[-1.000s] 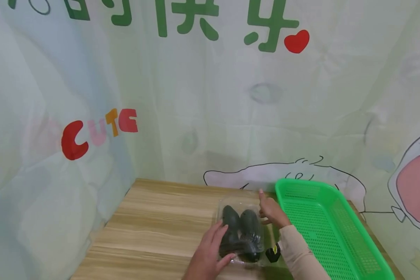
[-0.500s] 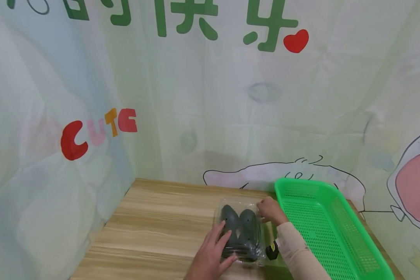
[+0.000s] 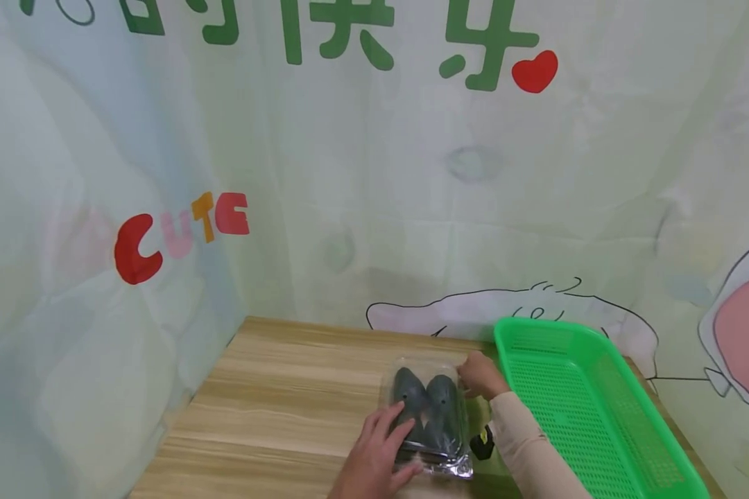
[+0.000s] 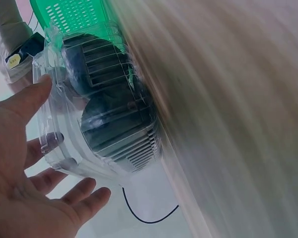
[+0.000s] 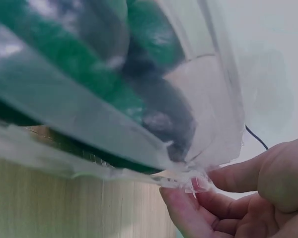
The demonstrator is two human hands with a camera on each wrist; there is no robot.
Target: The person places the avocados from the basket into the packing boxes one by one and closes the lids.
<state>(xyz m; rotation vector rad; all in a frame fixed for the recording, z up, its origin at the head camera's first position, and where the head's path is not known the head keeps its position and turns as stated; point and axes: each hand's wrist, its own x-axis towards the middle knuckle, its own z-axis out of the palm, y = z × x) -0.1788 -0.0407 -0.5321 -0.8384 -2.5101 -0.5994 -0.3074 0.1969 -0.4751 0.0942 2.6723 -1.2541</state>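
A clear plastic clamshell box (image 3: 429, 364) with several dark green oblong fruits (image 3: 442, 409) inside lies on the wooden table, its lid over them. My left hand (image 3: 371, 450) rests on its near left part with fingers spread; in the left wrist view the thumb and fingertips touch the plastic. At the far right corner, my right hand (image 3: 483, 376) pinches the box's edge. The right wrist view shows that thumb and the fingers (image 5: 184, 210) of the right hand on either side of the plastic rim. Whether the lid is latched I cannot tell.
A green perforated basket (image 3: 599, 409) stands close on the right, beside my right forearm. The wooden tabletop (image 3: 274, 402) extends to the left. A printed cloth backdrop (image 3: 412, 208) rises behind the table and along its sides.
My right hand, which had its index finger stretched out beside the box, has curled its fingers onto the far right corner. The lid looks flatter now. My left hand has stayed nearly in place.
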